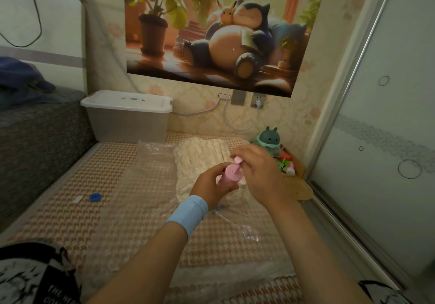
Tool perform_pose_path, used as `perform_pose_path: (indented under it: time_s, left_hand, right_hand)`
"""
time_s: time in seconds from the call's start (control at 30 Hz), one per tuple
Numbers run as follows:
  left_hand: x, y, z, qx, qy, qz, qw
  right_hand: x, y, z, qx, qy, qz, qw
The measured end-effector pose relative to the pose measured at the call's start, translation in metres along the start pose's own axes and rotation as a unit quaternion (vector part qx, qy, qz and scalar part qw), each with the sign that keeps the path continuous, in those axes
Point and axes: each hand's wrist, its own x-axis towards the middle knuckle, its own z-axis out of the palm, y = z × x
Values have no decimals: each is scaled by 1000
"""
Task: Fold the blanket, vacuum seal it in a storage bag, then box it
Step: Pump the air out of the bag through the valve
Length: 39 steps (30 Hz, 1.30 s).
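Observation:
A folded white blanket point(200, 160) lies inside a clear plastic storage bag point(155, 155) on the patterned mat. Upright over the bag stands a pink hand pump point(229, 175). My left hand point(211, 186), with a blue wristband, is wrapped around the pump's barrel. My right hand point(261, 174) grips the pump's pink handle point(238, 160) at the top of the plunger rod. A blue valve cap point(95, 197) and a small white clip point(77, 199) lie loose on the mat to the left. A grey storage box with a white lid point(128, 115) stands at the back by the wall.
A grey sofa point(40, 139) runs along the left. A green plush toy point(268, 139) and a basket of small items point(289, 164) sit at the right by the sliding door point(376, 139). Cables hang from wall sockets point(257, 102).

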Motion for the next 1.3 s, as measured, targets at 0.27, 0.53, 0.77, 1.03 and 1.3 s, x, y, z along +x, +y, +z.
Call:
perform_pose_path:
  time_s: [0.27, 0.53, 0.77, 1.03, 1.3]
  left_hand:
    - [3, -3, -5, -11, -14, -9, 1000]
    - [3, 6, -4, -23, -11, -19, 999]
    - [5, 4, -6, 18, -32, -1, 999]
    - [4, 8, -5, -26, -36, -32, 999]
    - [9, 8, -6, 0, -64, -30, 997]
  right_hand:
    - [17, -13, -19, -1, 208, -38, 977]
    - [-2, 5, 19, 2, -17, 42, 999]
    - [25, -20, -34, 16, 243, -51, 969]
    - [-9, 11, 29, 7, -38, 56, 998]
    - [24, -18, -35, -28, 183, -58, 981]
